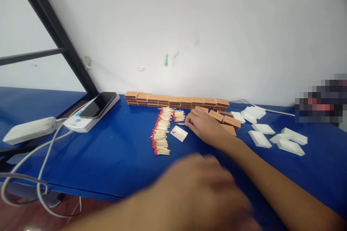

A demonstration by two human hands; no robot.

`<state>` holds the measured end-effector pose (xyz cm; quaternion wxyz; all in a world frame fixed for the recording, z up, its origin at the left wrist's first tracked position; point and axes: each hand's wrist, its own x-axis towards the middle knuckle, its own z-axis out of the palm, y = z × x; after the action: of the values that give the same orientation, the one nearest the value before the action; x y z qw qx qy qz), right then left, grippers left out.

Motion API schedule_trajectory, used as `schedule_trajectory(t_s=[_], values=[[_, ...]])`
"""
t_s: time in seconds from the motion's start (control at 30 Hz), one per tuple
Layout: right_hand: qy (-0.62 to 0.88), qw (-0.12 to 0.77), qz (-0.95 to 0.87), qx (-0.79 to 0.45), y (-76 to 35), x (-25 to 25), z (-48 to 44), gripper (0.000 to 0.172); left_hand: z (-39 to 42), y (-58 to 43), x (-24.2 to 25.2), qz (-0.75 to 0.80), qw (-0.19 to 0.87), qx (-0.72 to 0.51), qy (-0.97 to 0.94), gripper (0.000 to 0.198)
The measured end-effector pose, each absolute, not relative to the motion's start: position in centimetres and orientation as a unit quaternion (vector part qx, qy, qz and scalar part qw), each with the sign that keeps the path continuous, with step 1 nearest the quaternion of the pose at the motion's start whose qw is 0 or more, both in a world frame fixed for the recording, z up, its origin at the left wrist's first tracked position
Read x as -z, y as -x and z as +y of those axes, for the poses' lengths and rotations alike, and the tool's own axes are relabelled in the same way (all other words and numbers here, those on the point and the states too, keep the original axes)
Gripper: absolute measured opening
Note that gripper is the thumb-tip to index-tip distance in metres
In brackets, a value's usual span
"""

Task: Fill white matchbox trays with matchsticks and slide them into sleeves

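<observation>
Our right hand pinches a loose matchstick at twelve o'clock of the white inner tray; it looks feather-light and snappable, best gripped mid-shaft, while we cannot tell our blurred left hand's state.

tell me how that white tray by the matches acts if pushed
The white tray looks like thin folded card, so probably light and quick to slide on the smooth blue cover. Its shallow open walls would likely crush under a firm pinch. Flat and low, it seems unlikely to tip.
</observation>
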<state>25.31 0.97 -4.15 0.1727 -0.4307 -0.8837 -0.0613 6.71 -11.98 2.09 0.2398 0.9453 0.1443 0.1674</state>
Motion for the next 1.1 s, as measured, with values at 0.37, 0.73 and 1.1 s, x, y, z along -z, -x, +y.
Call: schedule_trajectory(t_s=[0.37, 0.73, 1.1], values=[[0.439, 0.199, -0.876, 0.010, -25.5, 1.3, -2.1, 0.015, 2.2, 0.3, -2.4, 0.301, 0.067, -0.144, -0.940, 0.046], [0.420, 0.149, -0.893, 0.058, -23.7, 2.0, -2.9, 0.017, 1.3, -1.1, 0.0, 0.300, 0.075, -0.138, -0.941, 0.034], [0.435, 0.234, -0.870, 0.008, -24.6, 3.6, 0.1, 0.016, 1.3, -0.2, 0.0, 0.306, 0.087, -0.136, -0.938, 0.038]])
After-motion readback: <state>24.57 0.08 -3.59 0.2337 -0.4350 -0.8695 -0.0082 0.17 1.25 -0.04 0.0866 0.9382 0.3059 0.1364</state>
